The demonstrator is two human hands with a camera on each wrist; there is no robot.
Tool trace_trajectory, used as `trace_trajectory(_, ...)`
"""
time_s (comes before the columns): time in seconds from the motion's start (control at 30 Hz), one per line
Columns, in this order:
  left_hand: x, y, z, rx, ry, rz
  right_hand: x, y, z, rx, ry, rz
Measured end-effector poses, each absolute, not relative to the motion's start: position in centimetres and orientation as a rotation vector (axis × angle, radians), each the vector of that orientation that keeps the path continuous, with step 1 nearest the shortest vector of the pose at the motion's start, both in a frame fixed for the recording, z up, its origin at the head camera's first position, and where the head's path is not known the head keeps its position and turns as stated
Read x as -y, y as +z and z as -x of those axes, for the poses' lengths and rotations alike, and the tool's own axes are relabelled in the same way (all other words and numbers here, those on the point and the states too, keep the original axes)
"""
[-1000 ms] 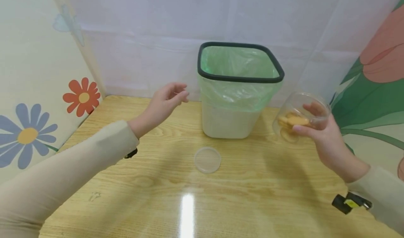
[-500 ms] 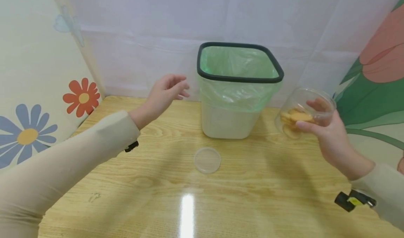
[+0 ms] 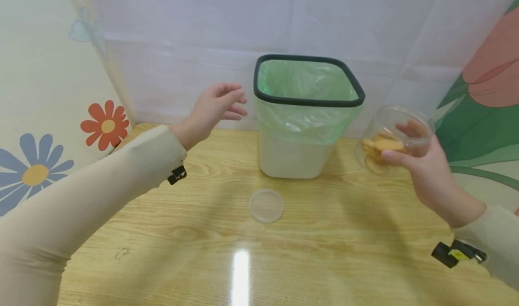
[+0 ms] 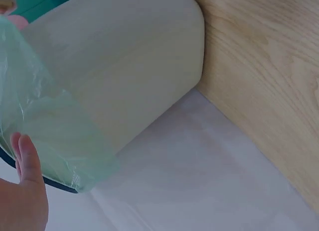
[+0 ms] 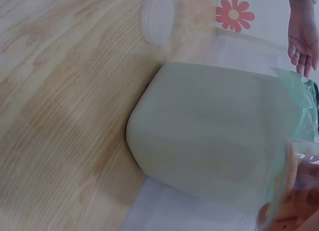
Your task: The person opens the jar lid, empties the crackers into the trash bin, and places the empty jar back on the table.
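Note:
A white trash bin (image 3: 298,157) with a green bag (image 3: 300,123) folded over its top and a dark rim (image 3: 309,102) stands at the back of the table. My left hand (image 3: 215,105) holds nothing and hovers just left of the rim, fingers loosely bent; the left wrist view has its thumb side overlapping the bag. To the right of the bin, my right hand (image 3: 435,180) grips a clear jar (image 3: 391,121), tilted and lidless, above the table. Round yellow-brown cookies (image 3: 381,144) lie inside it. A clear round lid (image 3: 266,206) rests flat in front of the bin.
The wood-grain table (image 3: 194,252) ends at a pale cloth backdrop (image 3: 194,35) right behind the bin. Flower-printed panels stand at both sides, with a red flower (image 3: 107,125) on the left one.
My left hand has risen slightly and come closer to the bin's rim. My right hand has carried the jar a little up and to the right. Bin and lid have stayed put.

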State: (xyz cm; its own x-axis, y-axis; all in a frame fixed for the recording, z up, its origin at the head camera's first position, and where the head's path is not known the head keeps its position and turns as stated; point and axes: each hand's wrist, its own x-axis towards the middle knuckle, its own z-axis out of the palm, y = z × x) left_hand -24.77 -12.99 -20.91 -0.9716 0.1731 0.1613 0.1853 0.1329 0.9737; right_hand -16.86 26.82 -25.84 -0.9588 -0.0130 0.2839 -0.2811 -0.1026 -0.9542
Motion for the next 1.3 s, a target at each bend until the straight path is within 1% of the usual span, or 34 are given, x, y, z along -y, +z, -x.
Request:
trace_trajectory(0.27,12.5,-20.1,25.9,2.436,-2.095,0.366,-26.7,-25.3,17.0,1.964,2.185,-0.329)
trace_trajectory(0.5,11.5,-19.2,27.3,2.464,-2.222,0.239,-26.7,-25.0,17.2,1.93,2.202,-0.343)
trace_trajectory(0.73,11.0,-18.5,28.6,2.493,-2.332,0.174,-26.5,-24.5,17.5,1.943,2.188,-0.343)
trace_trajectory(1.1,10.2,-17.2,29.9,2.271,-2.595,-0.196,-26.2,-23.8,18.1,1.969,2.17,-0.347)
trace_trajectory(1.3,9.9,-17.0,30.2,2.157,-2.696,-0.242,-26.3,-22.7,18.6,1.94,2.121,-0.345)
